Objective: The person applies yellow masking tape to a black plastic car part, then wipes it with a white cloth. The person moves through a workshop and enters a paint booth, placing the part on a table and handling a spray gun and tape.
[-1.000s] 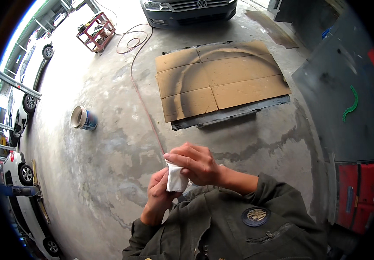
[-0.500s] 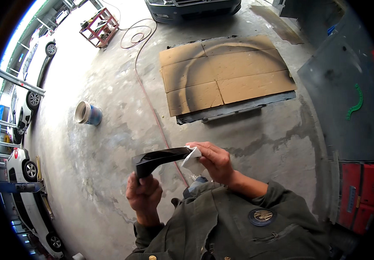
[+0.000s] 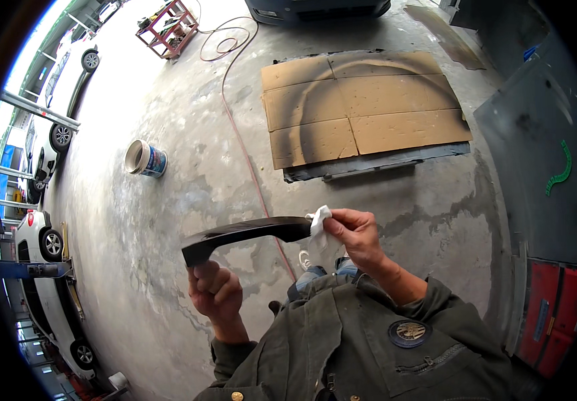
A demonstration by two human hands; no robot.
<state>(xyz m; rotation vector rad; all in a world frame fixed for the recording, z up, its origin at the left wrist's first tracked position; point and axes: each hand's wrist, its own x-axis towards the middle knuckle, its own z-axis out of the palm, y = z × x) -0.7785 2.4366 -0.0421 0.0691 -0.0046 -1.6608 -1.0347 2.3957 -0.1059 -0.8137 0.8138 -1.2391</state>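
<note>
While the left hand (image 3: 216, 293) has its grip wrapped round the low end of one long black trim piece (image 3: 245, 234) at mid-frame, the right hand (image 3: 355, 234) pinches one white rag (image 3: 318, 219) against its far end, so it's mid-wipe. Next stroke probably needs steady pressure along it. One tub (image 3: 145, 159) sits upper left.

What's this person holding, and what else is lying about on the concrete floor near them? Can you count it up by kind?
Held in the hands:
Black curved trim pieces: 1
White wiping cloths: 1
On the floor:
Tubs lying on their side: 1
Flattened cardboard sheets: 1
Red hoses: 1
Red carts: 1
Total: 6
</note>
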